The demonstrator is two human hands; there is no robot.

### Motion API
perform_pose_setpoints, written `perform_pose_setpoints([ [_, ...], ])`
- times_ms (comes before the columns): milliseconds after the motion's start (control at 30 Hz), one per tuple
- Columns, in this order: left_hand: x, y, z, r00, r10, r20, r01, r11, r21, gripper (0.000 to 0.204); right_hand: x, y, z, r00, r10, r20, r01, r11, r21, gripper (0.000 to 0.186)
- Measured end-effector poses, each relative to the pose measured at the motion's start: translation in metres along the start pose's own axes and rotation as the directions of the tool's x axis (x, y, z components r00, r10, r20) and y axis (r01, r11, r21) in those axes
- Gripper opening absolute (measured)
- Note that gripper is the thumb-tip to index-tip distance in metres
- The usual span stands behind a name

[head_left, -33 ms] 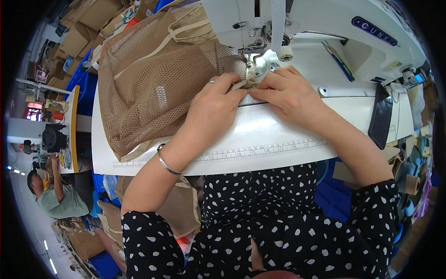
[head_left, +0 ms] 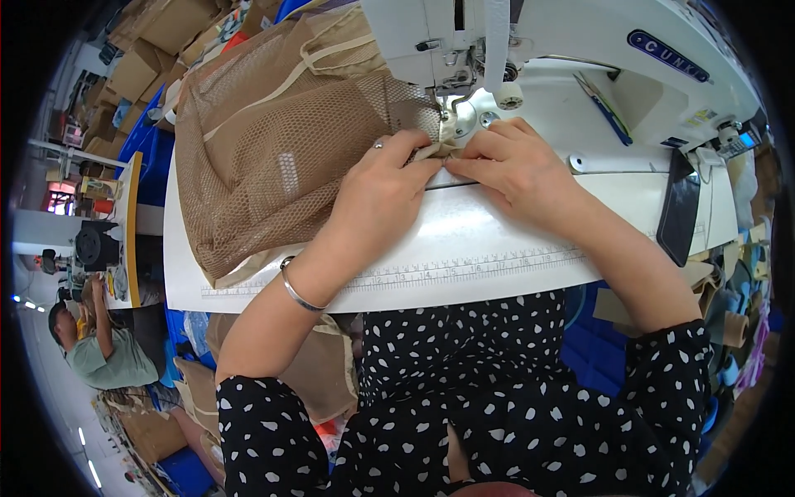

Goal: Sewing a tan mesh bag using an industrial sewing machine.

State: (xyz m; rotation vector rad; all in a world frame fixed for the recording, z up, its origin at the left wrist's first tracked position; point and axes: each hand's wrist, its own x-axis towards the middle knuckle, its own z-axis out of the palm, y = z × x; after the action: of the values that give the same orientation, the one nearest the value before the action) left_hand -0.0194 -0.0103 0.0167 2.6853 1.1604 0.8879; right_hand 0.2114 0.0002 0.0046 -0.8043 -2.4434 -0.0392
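A brown mesh bag with cream trim (head_left: 273, 157) lies on the white sewing bed at the upper left, running to the needle and presser foot (head_left: 445, 116) of a white sewing machine (head_left: 580, 37). Just in front of the foot, my left hand (head_left: 389, 186) pinches a cream fabric edge (head_left: 435, 151) between thumb and fingers, wearing a ring and a silver bangle. From the right, my right hand (head_left: 517, 170) grips the same edge, its thumb and index finger meeting near the left thumb.
Blue-handled snips (head_left: 603, 108) and a dark flat object (head_left: 675, 207) lie at the right. A printed ruler (head_left: 464, 269) runs along the front edge. More fabric pieces (head_left: 290, 364) hang below. At left, a person in a green shirt (head_left: 108, 356) works at another table, near cardboard boxes (head_left: 141, 70).
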Motion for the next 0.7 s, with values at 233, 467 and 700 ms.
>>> perform_pose_setpoints([
  [233, 0.0002, -0.0007, -0.0003, 0.999, 0.034, 0.005, -0.034, 0.999, -0.002, 0.027, 0.0013, 0.0003, -0.0040, 0.999, 0.021, 0.029, -0.022, 0.999, 0.044, 0.031],
  [467, 0.0003, -0.0024, 0.0006, 0.997, 0.082, 0.016, -0.082, 0.995, 0.055, 0.025, -0.0002, 0.0028, -0.0029, 1.000, 0.001, -0.015, 0.000, 0.999, 0.040, 0.022],
  [700, -0.0001, -0.0006, -0.0015, 0.994, 0.103, 0.020, -0.104, 0.993, 0.060, 0.021, -0.0002, 0.0015, -0.0017, 0.999, -0.031, -0.041, 0.031, 0.999, 0.009, 0.021],
])
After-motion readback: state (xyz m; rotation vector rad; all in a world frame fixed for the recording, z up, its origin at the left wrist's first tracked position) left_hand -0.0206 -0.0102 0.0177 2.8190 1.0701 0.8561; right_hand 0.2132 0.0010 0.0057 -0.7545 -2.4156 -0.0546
